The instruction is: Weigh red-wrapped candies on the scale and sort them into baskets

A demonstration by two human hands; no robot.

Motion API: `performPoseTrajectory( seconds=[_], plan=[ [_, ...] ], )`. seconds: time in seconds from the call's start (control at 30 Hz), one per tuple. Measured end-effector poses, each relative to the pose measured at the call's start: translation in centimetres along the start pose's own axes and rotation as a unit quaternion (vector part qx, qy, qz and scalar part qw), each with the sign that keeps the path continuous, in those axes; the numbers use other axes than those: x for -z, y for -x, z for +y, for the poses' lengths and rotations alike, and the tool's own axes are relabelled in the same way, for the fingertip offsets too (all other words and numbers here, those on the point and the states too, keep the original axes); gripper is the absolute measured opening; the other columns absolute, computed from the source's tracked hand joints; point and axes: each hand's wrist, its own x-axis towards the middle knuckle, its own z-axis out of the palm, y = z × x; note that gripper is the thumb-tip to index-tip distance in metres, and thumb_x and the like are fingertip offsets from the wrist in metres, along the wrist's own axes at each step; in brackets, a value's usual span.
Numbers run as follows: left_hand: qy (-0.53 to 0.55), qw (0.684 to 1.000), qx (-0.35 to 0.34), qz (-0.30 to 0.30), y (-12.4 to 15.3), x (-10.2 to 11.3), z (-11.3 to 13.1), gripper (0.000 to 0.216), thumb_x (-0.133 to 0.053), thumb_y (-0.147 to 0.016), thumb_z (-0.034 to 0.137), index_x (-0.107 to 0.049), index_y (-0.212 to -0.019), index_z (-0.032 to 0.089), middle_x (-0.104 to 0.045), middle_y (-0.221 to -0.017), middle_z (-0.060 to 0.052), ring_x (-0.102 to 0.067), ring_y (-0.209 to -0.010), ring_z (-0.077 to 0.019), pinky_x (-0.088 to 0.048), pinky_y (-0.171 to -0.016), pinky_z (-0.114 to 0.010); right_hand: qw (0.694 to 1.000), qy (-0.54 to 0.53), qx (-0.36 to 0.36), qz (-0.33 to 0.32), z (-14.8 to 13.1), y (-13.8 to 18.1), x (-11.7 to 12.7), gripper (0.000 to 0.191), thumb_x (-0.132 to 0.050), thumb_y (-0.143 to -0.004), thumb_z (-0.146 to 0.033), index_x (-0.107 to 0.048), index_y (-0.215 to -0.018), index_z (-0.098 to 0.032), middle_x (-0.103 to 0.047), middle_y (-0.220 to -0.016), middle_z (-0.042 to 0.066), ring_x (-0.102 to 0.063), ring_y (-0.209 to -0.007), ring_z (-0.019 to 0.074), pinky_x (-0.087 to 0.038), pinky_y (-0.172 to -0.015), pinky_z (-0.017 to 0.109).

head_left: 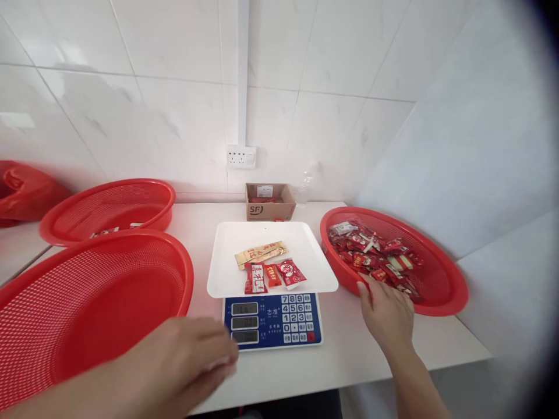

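The left hand [192, 355] is above the near edge of the white table [297, 369], between the front left basket [122, 314] and the lower left corner of the blue scale [273, 321]. Its fingers are bent close together, but they are blurry, so I cannot tell if they pinch anything. The right hand [388, 311] is at the near rim of the right basket [452, 297], by the table's right edge. Its thumb is apart from its fingers, but the fingertips are hard to see, so I cannot tell if they hold something. Lots of small packets [371, 262] lie in that basket. On the scale's white tray [229, 250], long gold packets [262, 253] lie near the middle, and three red packets [255, 280] lie closer to the front edge. Bare table shows between the scale and the right basket, and along the front edge too. A brown box [271, 212] sits near the back edge.
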Motion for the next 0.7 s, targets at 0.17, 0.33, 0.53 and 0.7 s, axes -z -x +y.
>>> performPoseTrajectory(
  seconds=[0.17,0.33,0.53,0.7],
  plan=[
    [-0.102,0.988,0.111,-0.018,-9.2,1.9,-2.9,0.024,-0.038,-0.087,0.031,-0.059,-0.095,0.024,-0.064,-0.099,-0.002,-0.058,-0.091,-0.0169,-0.047,-0.075,-0.027,1.0,0.0,0.0,0.001,-0.1,0.0,-0.2,0.045,-0.028,-0.092,-0.039,-0.064,-0.102,-0.014,-0.068,-0.087,0.01,-0.057,-0.081,0.0236,-0.035,-0.078,0.036],
    [-0.157,0.979,0.126,-0.039,-16.4,0.5,-5.4,0.031,-0.049,-0.079,0.031,-0.055,-0.107,0.019,-0.06,-0.108,-0.01,-0.058,-0.097,-0.0242,-0.048,-0.077,-0.034,1.0,-0.006,-0.005,-0.013,0.1,0.1,-0.3,0.04,-0.031,-0.091,-0.036,-0.062,-0.102,-0.014,-0.067,-0.09,0.009,-0.057,-0.081,0.0224,-0.034,-0.082,0.037],
    [-0.221,0.966,0.127,-0.035,-18.4,0.4,-5.9,0.026,-0.047,-0.08,0.018,-0.054,-0.105,0.015,-0.062,-0.107,-0.014,-0.059,-0.099,-0.0254,-0.046,-0.077,-0.034,1.0,-0.008,0.006,-0.019,0.1,0.1,-0.2,0.039,-0.031,-0.091,-0.036,-0.061,-0.104,-0.015,-0.067,-0.091,0.009,-0.057,-0.084,0.0228,-0.036,-0.08,0.037],
    [-0.272,0.947,0.172,0.013,-15.1,3.5,-6.2,0.031,-0.037,-0.084,0.015,-0.047,-0.113,0.017,-0.061,-0.109,-0.013,-0.059,-0.096,-0.0252,-0.046,-0.072,-0.034,1.0,-0.016,0.003,-0.013,0.0,0.2,-0.2,0.038,-0.033,-0.09,-0.036,-0.061,-0.104,-0.015,-0.067,-0.09,0.01,-0.057,-0.083,0.0239,-0.036,-0.081,0.039]
  ],
)
